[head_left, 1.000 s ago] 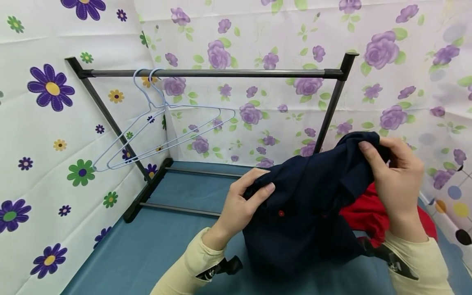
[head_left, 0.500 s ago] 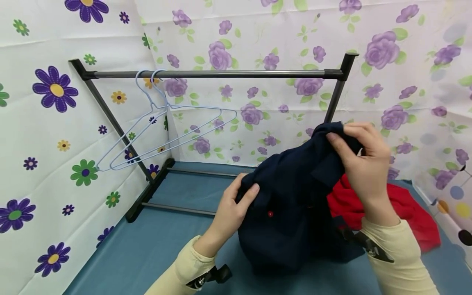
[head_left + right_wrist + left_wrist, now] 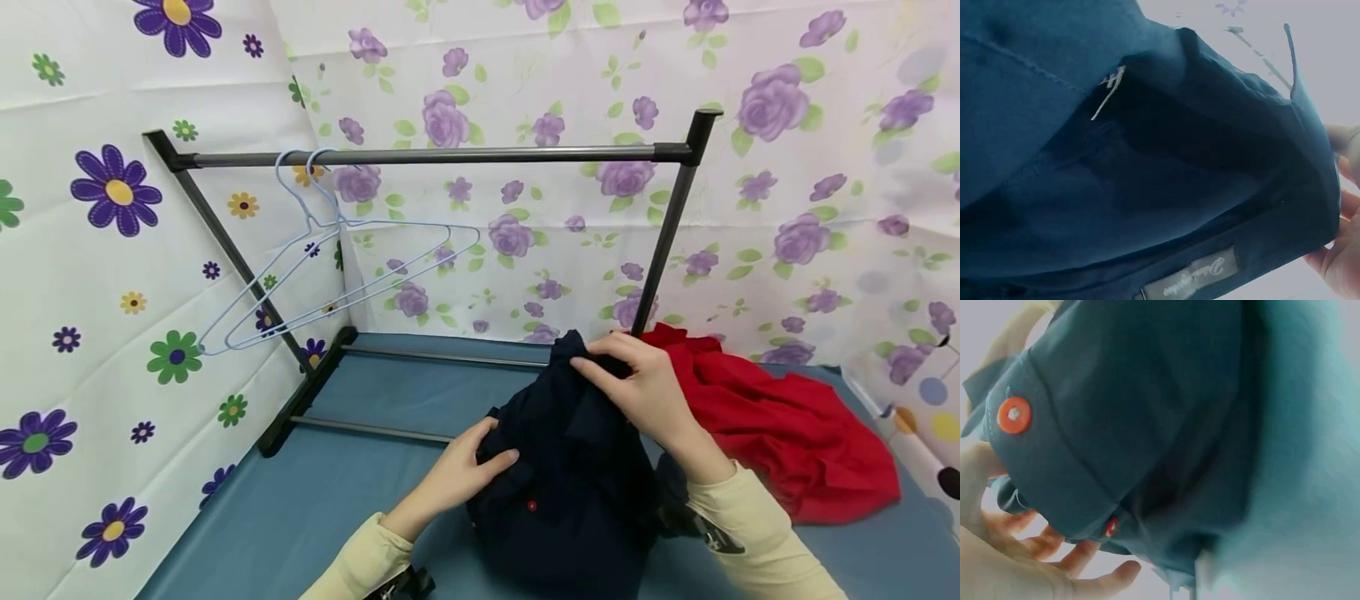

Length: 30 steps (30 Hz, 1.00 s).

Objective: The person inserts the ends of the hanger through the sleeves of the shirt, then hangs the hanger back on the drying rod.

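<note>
A dark navy shirt (image 3: 558,475) with red buttons hangs bunched between my hands, low over the blue table. My left hand (image 3: 461,471) pinches its left side between thumb and fingers. In the left wrist view, a red button (image 3: 1014,415) shows large on the cloth beside that hand. Higher up, my right hand (image 3: 637,387) pinches the shirt's collar area. The right wrist view looks into the shirt's dark inside, where a grey label (image 3: 1192,275) is sewn along the neck band; the right fingers (image 3: 1341,262) hold the edge at the right.
A black clothes rack (image 3: 450,156) stands behind on the blue tablecloth (image 3: 247,533). Two light-blue hangers (image 3: 337,223) hang toward its left end. A crumpled red garment (image 3: 787,433) lies at the right. Flowered sheets (image 3: 450,75) cover the walls.
Both hands have carried the navy shirt down and to the left, the right hand moving farthest. More of the red garment now shows. Hangers and rack have stayed in place.
</note>
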Each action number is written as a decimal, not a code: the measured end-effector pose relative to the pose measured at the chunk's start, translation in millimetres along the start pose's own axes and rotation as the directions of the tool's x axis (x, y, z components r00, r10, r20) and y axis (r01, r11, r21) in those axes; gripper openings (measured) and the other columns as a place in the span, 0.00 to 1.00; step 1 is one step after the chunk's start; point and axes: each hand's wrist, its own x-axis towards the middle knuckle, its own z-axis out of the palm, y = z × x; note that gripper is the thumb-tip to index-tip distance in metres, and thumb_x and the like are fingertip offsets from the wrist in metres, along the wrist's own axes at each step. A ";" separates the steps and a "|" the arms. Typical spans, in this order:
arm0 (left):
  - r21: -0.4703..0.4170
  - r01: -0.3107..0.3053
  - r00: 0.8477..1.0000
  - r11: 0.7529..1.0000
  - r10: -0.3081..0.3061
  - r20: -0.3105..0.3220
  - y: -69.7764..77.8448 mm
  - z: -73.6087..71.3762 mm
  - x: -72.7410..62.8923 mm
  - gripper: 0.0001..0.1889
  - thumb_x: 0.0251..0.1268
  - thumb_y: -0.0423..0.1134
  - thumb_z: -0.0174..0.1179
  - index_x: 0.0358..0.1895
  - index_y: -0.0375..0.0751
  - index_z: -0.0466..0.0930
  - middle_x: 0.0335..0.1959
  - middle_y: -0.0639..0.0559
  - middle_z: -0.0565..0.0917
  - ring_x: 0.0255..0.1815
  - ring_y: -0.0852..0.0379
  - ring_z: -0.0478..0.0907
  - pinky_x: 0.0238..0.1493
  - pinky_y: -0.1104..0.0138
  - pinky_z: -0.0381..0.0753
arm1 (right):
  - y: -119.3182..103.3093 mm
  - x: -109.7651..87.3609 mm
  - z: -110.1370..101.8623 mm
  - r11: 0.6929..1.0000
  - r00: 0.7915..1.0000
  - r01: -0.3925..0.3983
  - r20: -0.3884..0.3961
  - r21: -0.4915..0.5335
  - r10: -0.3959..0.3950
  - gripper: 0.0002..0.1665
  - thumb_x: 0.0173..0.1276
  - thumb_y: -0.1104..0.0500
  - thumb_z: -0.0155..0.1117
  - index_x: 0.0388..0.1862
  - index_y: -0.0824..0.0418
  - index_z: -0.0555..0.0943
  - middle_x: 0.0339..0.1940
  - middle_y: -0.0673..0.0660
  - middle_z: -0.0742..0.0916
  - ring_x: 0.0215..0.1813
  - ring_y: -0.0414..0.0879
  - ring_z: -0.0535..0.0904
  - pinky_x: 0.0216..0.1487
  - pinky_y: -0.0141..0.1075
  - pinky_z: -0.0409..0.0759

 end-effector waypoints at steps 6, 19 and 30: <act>0.059 -0.012 1.000 0.998 0.013 -0.014 -22.3 -1.8 -3.1 0.15 0.74 0.53 0.58 0.54 0.50 0.77 0.50 0.54 0.82 0.41 0.58 0.78 0.43 0.61 0.77 | 11.5 -13.2 18.8 0.996 0.993 -0.087 0.080 -0.010 0.087 0.11 0.64 0.65 0.74 0.45 0.59 0.88 0.41 0.50 0.89 0.44 0.44 0.84 0.49 0.30 0.79; 0.018 0.019 0.997 1.000 -0.018 -0.078 -2.1 -31.4 -7.1 0.24 0.69 0.51 0.66 0.64 0.47 0.75 0.58 0.49 0.79 0.59 0.44 0.76 0.57 0.45 0.75 | 24.7 -15.0 7.8 0.982 0.983 -0.169 0.051 -0.087 0.174 0.22 0.69 0.58 0.71 0.61 0.54 0.82 0.55 0.51 0.84 0.55 0.46 0.79 0.56 0.39 0.76; 0.061 -0.194 0.973 0.979 0.200 -0.114 55.7 -69.6 29.1 0.24 0.72 0.49 0.63 0.67 0.52 0.72 0.64 0.51 0.75 0.61 0.52 0.74 0.62 0.50 0.74 | 28.1 -35.5 -51.0 0.930 0.945 -0.321 0.000 -0.176 0.326 0.26 0.74 0.54 0.66 0.69 0.51 0.76 0.58 0.55 0.80 0.53 0.45 0.78 0.50 0.22 0.74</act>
